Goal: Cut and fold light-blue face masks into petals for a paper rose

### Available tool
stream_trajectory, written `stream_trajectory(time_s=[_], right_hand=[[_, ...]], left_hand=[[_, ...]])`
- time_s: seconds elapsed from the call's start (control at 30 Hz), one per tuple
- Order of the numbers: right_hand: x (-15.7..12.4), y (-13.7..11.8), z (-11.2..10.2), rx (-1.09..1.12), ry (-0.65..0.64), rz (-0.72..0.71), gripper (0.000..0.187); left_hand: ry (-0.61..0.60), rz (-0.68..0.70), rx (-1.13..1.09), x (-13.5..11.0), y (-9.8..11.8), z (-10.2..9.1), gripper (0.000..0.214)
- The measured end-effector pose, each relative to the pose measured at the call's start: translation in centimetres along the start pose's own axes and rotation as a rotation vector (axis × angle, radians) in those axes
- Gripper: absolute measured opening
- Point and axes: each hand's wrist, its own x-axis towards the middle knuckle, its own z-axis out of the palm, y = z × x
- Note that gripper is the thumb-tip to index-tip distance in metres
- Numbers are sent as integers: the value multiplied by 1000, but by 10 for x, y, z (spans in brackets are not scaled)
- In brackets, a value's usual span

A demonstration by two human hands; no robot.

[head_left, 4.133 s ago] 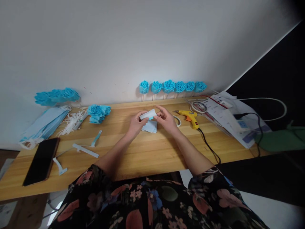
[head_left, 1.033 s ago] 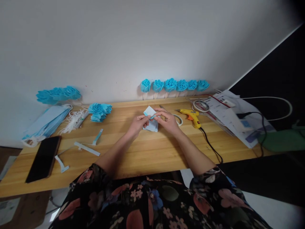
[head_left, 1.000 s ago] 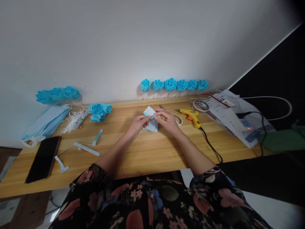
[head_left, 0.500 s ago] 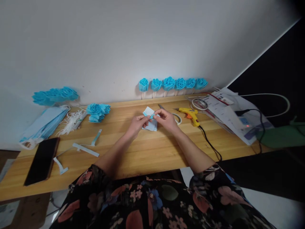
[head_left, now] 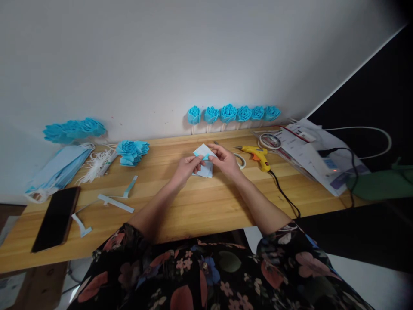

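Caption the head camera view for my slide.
Left hand and right hand pinch a pale blue folded piece at a wooden table.

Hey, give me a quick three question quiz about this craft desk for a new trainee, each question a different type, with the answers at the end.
1. True or false: the yellow glue gun lies on the table to the right of the right hand.
2. The light blue sheet is held by: A the left hand alone; B the right hand alone; C both hands.
3. How many blue roses stand in the row against the wall behind the hands?

Key: 1 true; 2 C; 3 six.
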Motion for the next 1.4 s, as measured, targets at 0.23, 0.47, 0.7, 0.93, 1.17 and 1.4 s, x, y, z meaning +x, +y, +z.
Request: stream_trajectory(time_s=[0.23, 0.47, 0.7, 0.93, 1.17, 1.4], right_hand=[[0, 4, 0, 30, 8, 4, 54], [0, 7, 2, 80, -5, 24, 57], [0, 4, 4, 86, -52, 47, 49], [0, 3, 5, 73, -70, 83, 41], [-1, 3, 4, 54, -26, 64, 30], [-2, -1, 5, 92, -32, 103, 38]], left_hand=[[15, 21, 21, -1, 3, 1, 22], [83, 38, 12, 1, 1, 1, 23], [111, 53, -56, 1, 2, 1, 20], [82, 62, -2, 1, 2, 1, 23], [35, 69, 0, 0, 2, 1, 24], [8, 58, 2, 0, 0, -1, 30]])
